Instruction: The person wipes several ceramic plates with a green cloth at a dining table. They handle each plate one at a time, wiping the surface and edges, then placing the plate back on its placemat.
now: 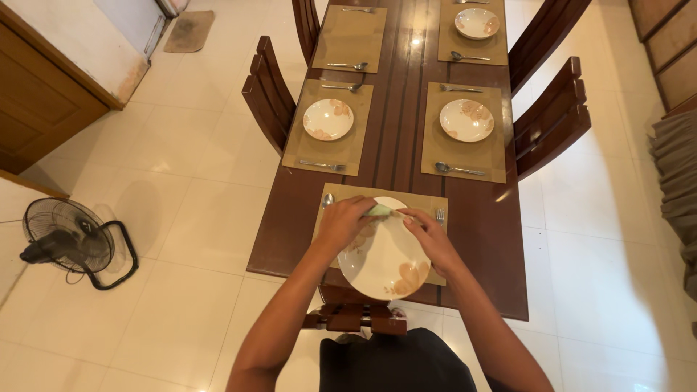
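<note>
My left hand (343, 223) and my right hand (430, 234) meet over a white plate (388, 261) with a peach flower pattern. The plate lies on a tan placemat (348, 193) at the near end of a dark wooden table (479, 239). Both hands hold a small pale green folded cloth (380, 210) at the plate's far rim. A spoon (327, 199) lies at the left of the plate and a fork (440, 215) at the right.
Three more flowered plates (328, 119) (466, 120) (477, 23) sit on placemats with cutlery further up the table. Dark wooden chairs (268, 94) (552, 116) flank it. A black floor fan (69, 239) stands at the left on pale tiles.
</note>
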